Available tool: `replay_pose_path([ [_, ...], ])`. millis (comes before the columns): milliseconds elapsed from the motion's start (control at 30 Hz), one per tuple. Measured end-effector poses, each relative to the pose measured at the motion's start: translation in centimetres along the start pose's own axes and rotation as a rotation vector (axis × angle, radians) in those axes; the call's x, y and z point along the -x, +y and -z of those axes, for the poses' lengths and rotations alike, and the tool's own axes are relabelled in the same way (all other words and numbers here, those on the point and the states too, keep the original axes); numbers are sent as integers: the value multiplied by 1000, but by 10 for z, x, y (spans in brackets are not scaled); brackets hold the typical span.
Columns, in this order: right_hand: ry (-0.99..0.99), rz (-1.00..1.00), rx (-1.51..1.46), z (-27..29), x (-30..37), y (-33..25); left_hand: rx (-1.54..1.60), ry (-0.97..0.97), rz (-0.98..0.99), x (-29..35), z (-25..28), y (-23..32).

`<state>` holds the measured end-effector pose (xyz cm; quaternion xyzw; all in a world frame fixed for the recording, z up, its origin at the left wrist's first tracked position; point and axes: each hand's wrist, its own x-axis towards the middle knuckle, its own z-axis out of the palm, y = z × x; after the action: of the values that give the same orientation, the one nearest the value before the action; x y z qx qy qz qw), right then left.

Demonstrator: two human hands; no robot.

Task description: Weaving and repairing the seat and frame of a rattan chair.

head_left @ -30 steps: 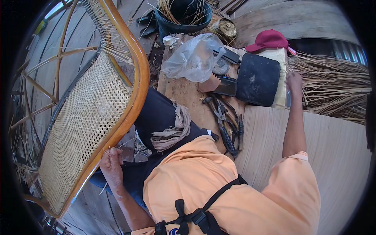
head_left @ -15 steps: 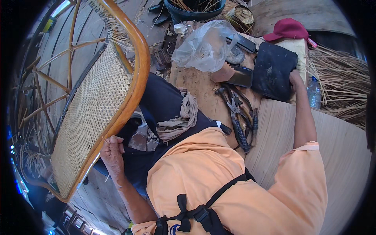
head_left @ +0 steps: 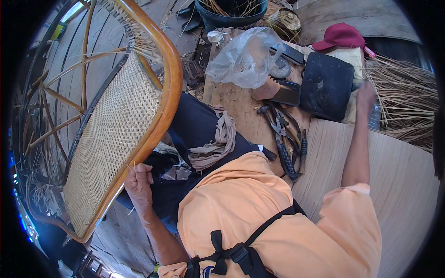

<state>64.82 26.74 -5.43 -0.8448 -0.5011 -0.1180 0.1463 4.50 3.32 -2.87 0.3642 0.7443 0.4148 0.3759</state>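
My left hand (head_left: 140, 181) is closed in a pinch on a thin pale cane strand (head_left: 133, 166), beside the glossy wooden frame (head_left: 173, 99) of a chair. Woven cane mesh (head_left: 116, 129) fills that frame, and loose strand ends bristle along its upper part. Over on the right, my right hand (head_left: 366, 96) is smeared by motion, just off the right edge of a flat black pouch (head_left: 327, 85). A small dark shape shows beside its fingers; I cannot make out whether it is held. Partly behind this hand stands a clear plastic bottle (head_left: 374, 116).
Pliers (head_left: 279, 129) and other dark-handled tools lie on the wooden board (head_left: 227, 97). Near them are a phone (head_left: 286, 93), a clear plastic bag (head_left: 243, 58) and a red cap (head_left: 340, 37). A bundle of dry cane strips (head_left: 403, 95) lies far right; a dark tub (head_left: 232, 16) stands at the back.
My right hand has left the pouch's edge and moved right, toward the bottle. My left hand still pinches the strand. The whole view has shifted slightly.
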Motion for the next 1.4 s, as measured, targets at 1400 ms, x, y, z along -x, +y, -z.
replay_pose_path([
  [1400,-1171,-18,-638,54,244,-85,-367,-224,56,33,-54,-51],
])
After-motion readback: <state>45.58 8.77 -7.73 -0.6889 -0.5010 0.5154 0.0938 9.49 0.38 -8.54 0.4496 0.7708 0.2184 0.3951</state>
